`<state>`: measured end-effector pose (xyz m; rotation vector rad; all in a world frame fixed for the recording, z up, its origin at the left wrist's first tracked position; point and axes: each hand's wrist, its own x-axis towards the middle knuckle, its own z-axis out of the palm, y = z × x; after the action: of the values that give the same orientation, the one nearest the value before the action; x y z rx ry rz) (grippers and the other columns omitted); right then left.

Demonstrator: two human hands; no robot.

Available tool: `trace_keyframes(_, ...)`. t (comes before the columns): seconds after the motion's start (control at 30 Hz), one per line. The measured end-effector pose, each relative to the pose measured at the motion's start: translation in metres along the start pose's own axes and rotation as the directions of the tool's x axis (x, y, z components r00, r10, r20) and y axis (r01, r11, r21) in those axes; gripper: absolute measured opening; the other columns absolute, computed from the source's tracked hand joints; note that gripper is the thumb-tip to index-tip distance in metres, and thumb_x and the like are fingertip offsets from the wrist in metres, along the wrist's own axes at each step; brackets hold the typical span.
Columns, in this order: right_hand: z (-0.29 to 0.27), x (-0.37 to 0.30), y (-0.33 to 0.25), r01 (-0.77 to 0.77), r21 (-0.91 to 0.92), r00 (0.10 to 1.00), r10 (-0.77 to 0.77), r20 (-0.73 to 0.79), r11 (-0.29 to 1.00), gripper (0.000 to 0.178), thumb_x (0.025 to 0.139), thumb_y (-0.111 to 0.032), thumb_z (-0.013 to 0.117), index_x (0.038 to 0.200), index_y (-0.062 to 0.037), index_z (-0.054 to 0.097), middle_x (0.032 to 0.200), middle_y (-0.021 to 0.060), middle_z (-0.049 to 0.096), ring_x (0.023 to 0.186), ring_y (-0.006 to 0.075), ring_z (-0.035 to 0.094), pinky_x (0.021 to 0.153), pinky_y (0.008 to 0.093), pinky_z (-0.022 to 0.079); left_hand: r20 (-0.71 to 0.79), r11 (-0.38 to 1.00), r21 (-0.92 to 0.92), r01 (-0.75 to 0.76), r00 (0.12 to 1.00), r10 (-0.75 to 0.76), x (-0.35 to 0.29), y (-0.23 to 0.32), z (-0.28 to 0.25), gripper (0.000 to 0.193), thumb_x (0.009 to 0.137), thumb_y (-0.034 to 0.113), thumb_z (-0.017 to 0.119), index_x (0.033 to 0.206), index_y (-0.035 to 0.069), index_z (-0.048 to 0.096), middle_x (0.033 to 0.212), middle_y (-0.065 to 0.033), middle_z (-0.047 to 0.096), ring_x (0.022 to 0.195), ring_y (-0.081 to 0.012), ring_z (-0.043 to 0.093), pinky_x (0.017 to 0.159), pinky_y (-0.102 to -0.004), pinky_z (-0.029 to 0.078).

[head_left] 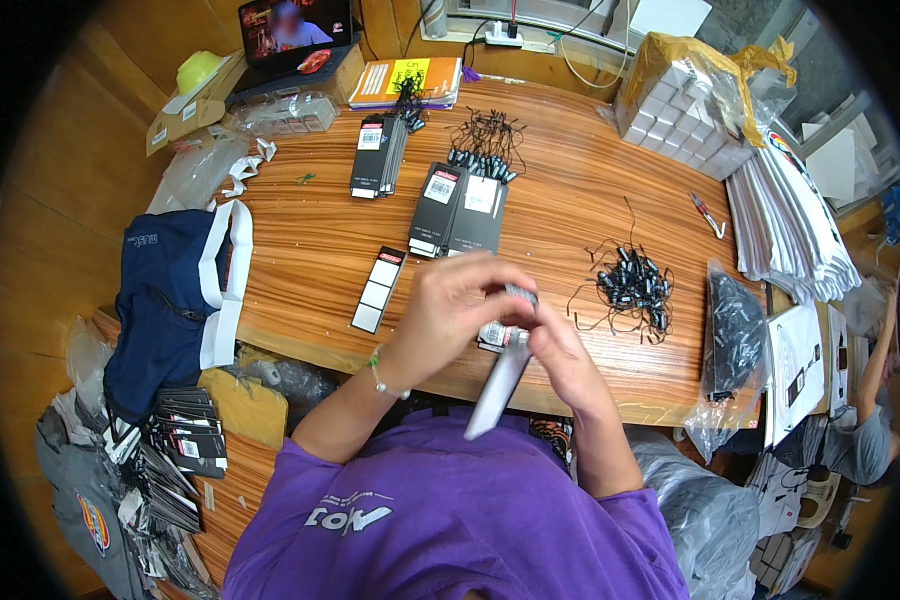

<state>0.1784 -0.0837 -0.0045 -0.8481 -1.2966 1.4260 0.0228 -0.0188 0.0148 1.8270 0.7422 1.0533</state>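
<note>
My right hand (pixel 567 362) is closed on a hang tag (pixel 498 392), seen nearly edge-on and pale along its length, just above the table's front edge. Close against it, my left hand (pixel 457 308) has its fingers curled in a pinch beside a small dark piece (pixel 519 295); what exactly it grips is partly hidden. Under the fingers shows part of another printed tag (pixel 492 335). Left of my hands lies a dark tag with white label stickers (pixel 378 290). Beyond them are two stacks of black hang tags (pixel 438 210) with a bunch of black strings (pixel 486 145) at their tops.
Loose black tag strings (pixel 635 290) lie to the right, near a plastic bag of more (pixel 734 335). Navy shorts (pixel 165 290) hang over the left edge. Folded white garments (pixel 785 215), a bag of white boxes (pixel 685 110), snips (pixel 708 214) and a laptop (pixel 295 35) surround the table.
</note>
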Motion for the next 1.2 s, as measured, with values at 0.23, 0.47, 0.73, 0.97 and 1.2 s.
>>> trace_keyframes(0.23,-0.01,0.02,0.029,-0.085,0.527,0.99,0.133,-0.053,0.846,0.031,0.093,-0.028,0.045,0.103,-0.0001,0.054,0.102,0.009,0.058,0.094,0.0163,0.054,0.081,0.0262,0.044,-0.142,0.996,0.068,-0.059,0.988,0.068,-0.003,-0.031,0.002,0.049,0.083,0.037,0.059,0.114,0.002,0.047,0.111,-0.0139,0.047,0.104,-0.0266,0.046,0.092,-0.0348,0.035)
trace_keyframes(0.47,-0.016,0.029,0.056,0.125,0.564,0.985,-0.036,-0.166,0.816,0.026,0.092,-0.027,0.048,0.097,-0.0049,0.06,0.131,0.0129,0.04,0.122,0.0239,0.036,0.103,0.0376,0.027,0.073,0.95,-0.248,0.189,0.982,-0.177,-0.026,-0.042,0.025,0.024,0.091,0.027,0.052,0.099,0.004,0.049,0.099,-0.0092,0.047,0.092,-0.0154,0.05,0.077,-0.027,0.044)
trace_keyframes(0.73,-0.019,0.03,0.053,0.134,0.481,0.969,-0.013,-0.246,0.866,0.026,0.093,-0.026,0.045,0.095,-0.0043,0.06,0.136,0.0144,0.036,0.127,0.0264,0.033,0.106,0.0393,0.022,0.373,0.609,-0.667,0.429,0.9,-0.226,-0.026,-0.051,0.018,0.061,0.084,0.003,0.06,0.132,0.01,0.023,0.103,-0.0044,0.055,0.096,-0.0084,0.052,0.084,-0.0249,0.043)
trace_keyframes(0.97,-0.029,0.041,0.036,0.093,0.409,0.966,0.017,-0.257,0.908,0.022,0.092,-0.025,0.048,0.089,-0.0058,0.059,0.133,0.0129,0.041,0.125,0.0257,0.036,0.104,0.0387,0.025,0.495,0.596,-0.647,0.476,0.856,-0.145,-0.025,-0.053,0.017,0.055,0.083,0.001,0.059,0.131,0.005,0.03,0.117,-0.0044,0.044,0.107,-0.0086,0.045,0.092,-0.0244,0.038)
trace_keyframes(1.2,-0.02,0.053,0.036,0.101,0.462,0.973,0.01,-0.231,0.881,0.02,0.091,-0.025,0.05,0.084,-0.0081,0.055,0.126,0.0104,0.046,0.121,0.0236,0.039,0.094,0.0378,0.035,0.575,0.457,-0.685,0.567,0.807,-0.139,-0.029,-0.065,0.011,0.042,0.084,0.005,0.057,0.121,0.008,0.037,0.105,-0.0016,0.049,0.096,-0.008,0.049,0.083,-0.0224,0.043)
